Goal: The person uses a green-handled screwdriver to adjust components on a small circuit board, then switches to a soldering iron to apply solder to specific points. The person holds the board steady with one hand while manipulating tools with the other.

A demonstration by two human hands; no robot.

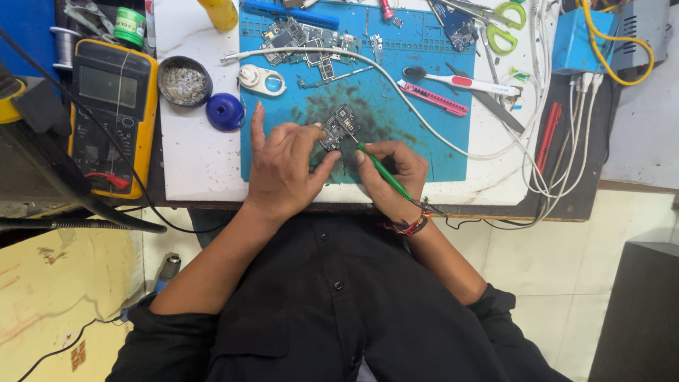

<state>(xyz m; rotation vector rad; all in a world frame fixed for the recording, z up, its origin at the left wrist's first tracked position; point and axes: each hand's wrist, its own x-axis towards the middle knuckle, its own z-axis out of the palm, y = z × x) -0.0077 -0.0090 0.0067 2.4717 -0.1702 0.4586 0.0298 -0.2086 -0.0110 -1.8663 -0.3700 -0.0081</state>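
My left hand (283,166) pinches a small dark circuit board (341,124) between thumb and fingers, holding it on the blue work mat (424,85). My right hand (392,173) grips a thin green-handled tool (382,170) like a pen, with its tip touching the board's lower right edge. Both hands rest near the mat's front edge, close to each other. A red thread band circles my right wrist.
A yellow multimeter (109,106) lies at the left. A round tin (184,81) and a blue cap (225,112) sit beside the mat. A white toothbrush (460,81), a pink cutter (433,97), green scissors (506,25), more circuit boards (304,42) and white cables (559,141) lie farther back and right.
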